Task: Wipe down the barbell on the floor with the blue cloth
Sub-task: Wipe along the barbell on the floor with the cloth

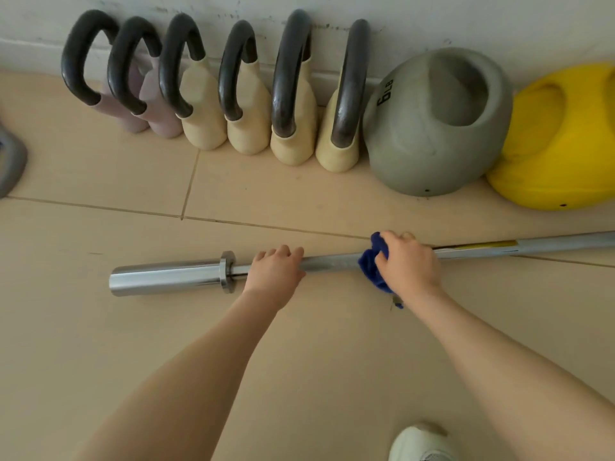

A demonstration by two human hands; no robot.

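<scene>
Both hands on barbell (332, 261): left hand (274, 272) wraps shaft, right hand (407, 264) clutches blue cloth (371, 264) around it

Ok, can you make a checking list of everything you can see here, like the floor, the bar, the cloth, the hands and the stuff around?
Surface: beige tiled floor, grout lines visible.
Job's things: barbell lies flat on the floor; blue cloth bunched on its shaft.
Clutter: six kettlebells in a row, grey weight marked 6 LB, yellow weight, all along the wall.
Hands: left hand grips the shaft near the collar; right hand holds the cloth on the shaft.
Cables: nothing seen.
Surroundings: scuffed white wall; white shoe at the bottom edge.
</scene>
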